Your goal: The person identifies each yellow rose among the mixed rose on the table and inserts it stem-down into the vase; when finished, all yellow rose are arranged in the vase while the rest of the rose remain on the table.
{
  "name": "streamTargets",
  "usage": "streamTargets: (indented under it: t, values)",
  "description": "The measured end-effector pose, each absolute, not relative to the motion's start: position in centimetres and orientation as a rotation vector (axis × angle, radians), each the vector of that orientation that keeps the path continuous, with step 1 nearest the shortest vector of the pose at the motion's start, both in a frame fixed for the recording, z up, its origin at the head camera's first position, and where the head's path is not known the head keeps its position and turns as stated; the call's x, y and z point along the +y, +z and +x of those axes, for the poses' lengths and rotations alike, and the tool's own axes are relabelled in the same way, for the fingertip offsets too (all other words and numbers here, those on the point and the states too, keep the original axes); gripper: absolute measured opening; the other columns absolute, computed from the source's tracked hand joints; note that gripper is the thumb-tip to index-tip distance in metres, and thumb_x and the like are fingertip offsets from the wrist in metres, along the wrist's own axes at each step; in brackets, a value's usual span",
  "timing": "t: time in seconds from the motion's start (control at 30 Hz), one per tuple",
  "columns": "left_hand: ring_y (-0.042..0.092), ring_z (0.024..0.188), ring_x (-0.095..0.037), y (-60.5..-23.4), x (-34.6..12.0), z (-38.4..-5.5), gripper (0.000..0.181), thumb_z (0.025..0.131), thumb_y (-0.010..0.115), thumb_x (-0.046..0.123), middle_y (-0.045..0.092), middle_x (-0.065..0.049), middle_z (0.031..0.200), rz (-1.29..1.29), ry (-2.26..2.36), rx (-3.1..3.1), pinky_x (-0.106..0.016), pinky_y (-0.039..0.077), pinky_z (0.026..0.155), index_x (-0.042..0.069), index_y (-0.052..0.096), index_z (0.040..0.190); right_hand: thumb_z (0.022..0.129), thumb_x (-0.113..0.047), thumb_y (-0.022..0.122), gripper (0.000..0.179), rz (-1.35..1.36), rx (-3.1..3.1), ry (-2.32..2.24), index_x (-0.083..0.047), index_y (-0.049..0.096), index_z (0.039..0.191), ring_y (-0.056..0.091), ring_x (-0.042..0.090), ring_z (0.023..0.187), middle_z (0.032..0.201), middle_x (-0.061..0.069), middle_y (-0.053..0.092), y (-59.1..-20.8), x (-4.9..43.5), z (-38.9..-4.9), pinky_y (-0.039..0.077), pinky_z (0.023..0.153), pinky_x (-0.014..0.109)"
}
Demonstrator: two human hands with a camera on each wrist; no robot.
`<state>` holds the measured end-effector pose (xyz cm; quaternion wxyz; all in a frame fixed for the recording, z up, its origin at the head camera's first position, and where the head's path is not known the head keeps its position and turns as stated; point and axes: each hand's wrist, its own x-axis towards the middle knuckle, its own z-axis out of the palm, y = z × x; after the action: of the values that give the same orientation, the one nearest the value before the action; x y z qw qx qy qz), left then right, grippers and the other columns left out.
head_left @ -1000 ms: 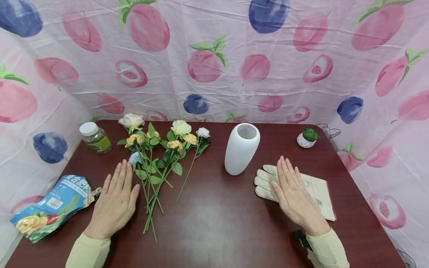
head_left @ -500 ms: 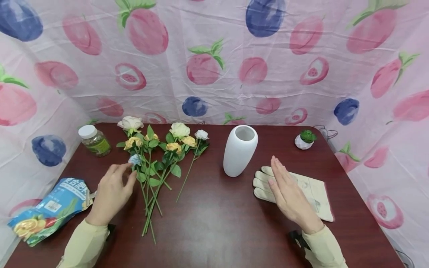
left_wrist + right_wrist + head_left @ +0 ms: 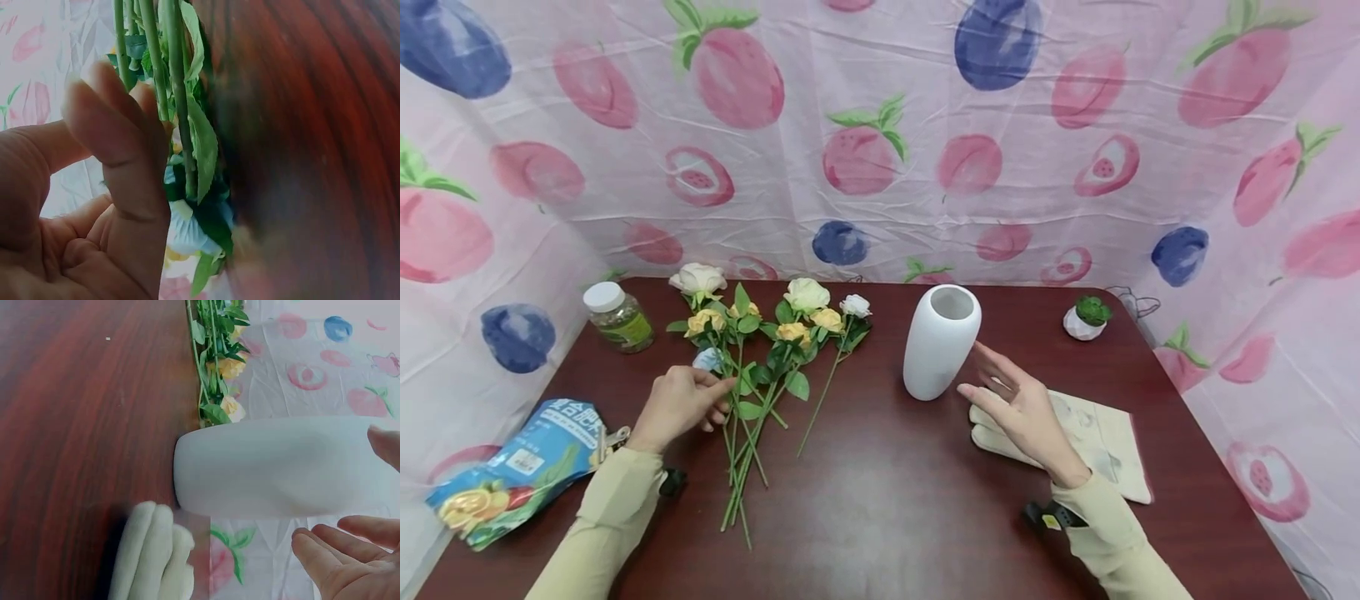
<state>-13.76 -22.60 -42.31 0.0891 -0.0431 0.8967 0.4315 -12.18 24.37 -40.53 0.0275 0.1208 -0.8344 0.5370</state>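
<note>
One left hand (image 3: 685, 404), fingers bent at flower stems (image 3: 179, 87), grip unclear, one right hand (image 3: 1026, 414), fingers parted, beside one upright white vase (image 3: 937, 352).

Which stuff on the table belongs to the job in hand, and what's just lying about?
In the job, going by the hands:
- flowers: left hand at the stems
- vase: right hand beside it

Seemingly just lying about:
- glove
- bag
- jar
- potted plant
</note>
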Motion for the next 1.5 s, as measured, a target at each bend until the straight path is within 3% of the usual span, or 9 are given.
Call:
streamTargets:
  t: [0.2,0.5,0.63,0.97,1.1,1.33,1.5]
  values:
    - [0.072,0.062,-0.015,-42.6,-22.6,-14.1,0.036,0.102,0.066,0.029,0.075,-0.005,0.076,-0.163,1.414,2.552,-0.032,0.061,0.058,-0.006,0.075,0.103,0.090,-0.024,0.082,0.069,0.371,-2.526,1.721,-0.020,0.050,0.152,0.055,0.025,0.138,0.151,0.006,0.055,-40.4,23.4,-13.4,0.047,0.110,0.044]
    - [0.074,0.068,-0.014,-41.8,-23.0,-13.8,0.036,0.103,0.065,0.020,0.075,-0.008,0.080,-0.188,1.649,2.494,-0.034,0.063,0.062,-0.014,0.068,0.115,0.087,-0.018,0.085,0.061,0.307,-2.396,1.744,-0.014,0.059,0.142,0.066,0.030,0.125,0.139,0.013,0.065,-40.9,22.3,-14.5,0.057,0.095,0.025]
    - [0.074,0.069,-0.014,-40.8,-22.9,-13.8,0.039,0.103,0.065,0.021,0.077,-0.009,0.083,-0.142,1.667,2.520,-0.037,0.063,0.066,-0.014,0.065,0.119,0.087,-0.017,0.085,0.059,0.290,-2.386,1.736,-0.012,0.061,0.141,0.068,0.031,0.120,0.135,0.015,0.066,-41.0,22.4,-14.6,0.057,0.091,0.021]
    - [0.076,0.070,-0.017,-38.4,-21.0,-15.4,0.035,0.103,0.066,0.020,0.078,-0.012,0.085,-0.025,1.735,2.546,-0.041,0.064,0.072,-0.012,0.067,0.117,0.088,-0.018,0.084,0.058,0.278,-2.394,1.754,-0.012,0.061,0.141,0.070,0.029,0.117,0.135,0.016,0.067,-41.1,22.4,-14.7,0.058,0.089,0.022]
    - [0.075,0.069,-0.015,-37.4,-19.6,-16.3,0.036,0.102,0.067,0.021,0.078,-0.010,0.084,0.007,1.770,2.524,-0.039,0.064,0.072,-0.011,0.067,0.118,0.088,-0.019,0.084,0.058,0.280,-2.397,1.748,-0.012,0.061,0.141,0.070,0.029,0.117,0.135,0.017,0.066,-41.1,22.4,-14.7,0.058,0.089,0.022]
    - [0.075,0.067,-0.012,-35.2,-16.4,-18.1,0.032,0.101,0.069,0.022,0.077,-0.019,0.088,0.105,1.796,2.537,-0.035,0.064,0.070,-0.007,0.069,0.113,0.088,-0.019,0.084,0.059,0.294,-2.395,1.745,-0.011,0.060,0.142,0.069,0.032,0.119,0.137,0.017,0.065,-41.1,22.3,-14.7,0.058,0.089,0.023]
    - [0.074,0.065,-0.012,-33.4,-13.9,-19.4,0.029,0.101,0.068,0.020,0.077,-0.018,0.087,0.191,1.824,2.540,-0.034,0.064,0.067,-0.006,0.070,0.112,0.089,-0.021,0.083,0.059,0.274,-2.412,1.739,-0.013,0.060,0.143,0.068,0.033,0.120,0.140,0.015,0.064,-41.1,22.4,-14.5,0.058,0.089,0.022]
